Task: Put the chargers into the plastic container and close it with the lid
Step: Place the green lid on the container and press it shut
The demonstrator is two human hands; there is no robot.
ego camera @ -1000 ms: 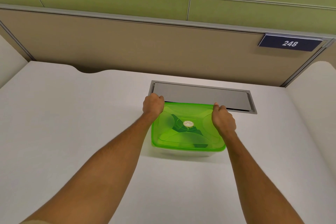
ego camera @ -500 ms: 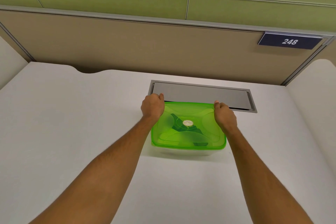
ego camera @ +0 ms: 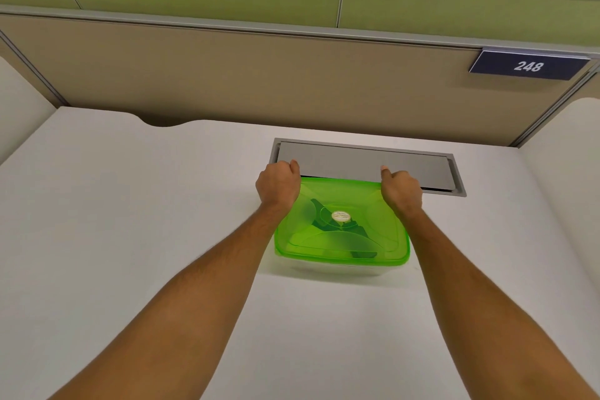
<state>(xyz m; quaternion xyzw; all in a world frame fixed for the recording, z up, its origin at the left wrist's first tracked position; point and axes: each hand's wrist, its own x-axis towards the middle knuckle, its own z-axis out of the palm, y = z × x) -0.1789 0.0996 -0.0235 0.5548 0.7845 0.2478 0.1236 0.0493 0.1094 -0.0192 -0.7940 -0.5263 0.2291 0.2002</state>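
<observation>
A clear plastic container point(ego camera: 337, 270) stands on the white desk, covered by a translucent green lid point(ego camera: 386, 234) with a round white sticker at its centre. Dark shapes of the chargers point(ego camera: 352, 230) show through the lid. My left hand point(ego camera: 278, 184) grips the lid's far left corner and my right hand point(ego camera: 402, 191) grips its far right corner, both with fingers curled over the rim. The lid lies flat on the container; whether it is snapped tight cannot be told.
A grey metal cable flap point(ego camera: 367, 164) is set into the desk just behind the container. A beige partition with a dark plate reading 248 point(ego camera: 528, 66) rises at the back. The white desk point(ego camera: 130, 221) spreads wide to the left and front.
Both hands have shifted slightly along the lid's far corners, with the thumbs now raised a little. The container and lid have stayed in place.
</observation>
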